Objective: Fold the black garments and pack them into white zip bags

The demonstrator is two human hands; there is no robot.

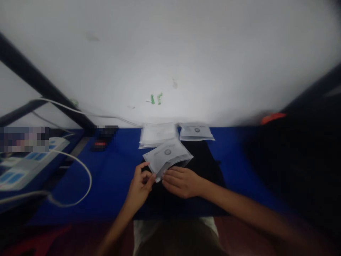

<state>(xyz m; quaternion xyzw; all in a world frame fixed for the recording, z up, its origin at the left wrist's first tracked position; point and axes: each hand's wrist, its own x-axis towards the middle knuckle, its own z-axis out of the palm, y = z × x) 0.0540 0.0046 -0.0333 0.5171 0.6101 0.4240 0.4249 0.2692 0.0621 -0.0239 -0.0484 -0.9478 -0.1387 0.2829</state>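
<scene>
A frosted translucent plastic pouch [170, 151] with a round dark logo is tilted over a black mat. Its near edge gapes a little. My left hand [141, 183] pinches the pouch's near left corner between thumb and fingers. At the near edge, my right hand [183, 182] has its fingers together and bent against the plastic; its thumb is hidden. Behind the pouch lies a stack of similar pouches [158, 134]. Another single pouch [196, 131] with the same logo rests to the right of that stack, by the wall.
The black mat [210, 170] lies on a blue tabletop [112, 170] against a white wall [202, 71]. A white power strip [34, 163] with blue sockets and a looping white cable [89, 177] are at left. A dark blurred object [105, 137] sits behind. A dark mass fills the right side.
</scene>
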